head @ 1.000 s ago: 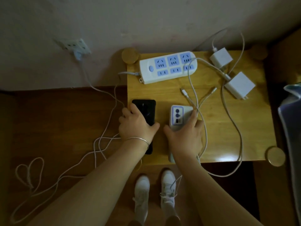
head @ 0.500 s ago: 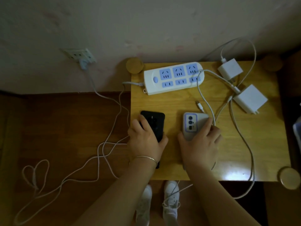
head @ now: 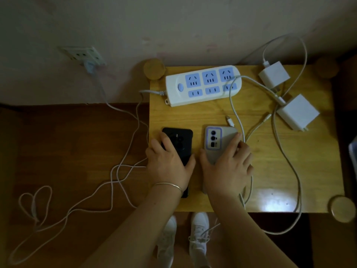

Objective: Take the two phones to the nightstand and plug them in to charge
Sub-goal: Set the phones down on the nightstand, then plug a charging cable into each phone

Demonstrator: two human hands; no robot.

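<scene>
Black phone under left fingers; grey phone seemingly under right fingers.

wooden nightstand, phones, power strip, chargers

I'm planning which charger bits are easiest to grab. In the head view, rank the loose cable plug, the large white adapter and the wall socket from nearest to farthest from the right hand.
From the right hand:
1. Loose cable plug, just beyond the fingertips.
2. Large white adapter, on the nightstand's right side.
3. Wall socket, far left on the wall.

One head camera looks steeply down, fairly close, over the nightstand; edges seemingly dim.
</scene>
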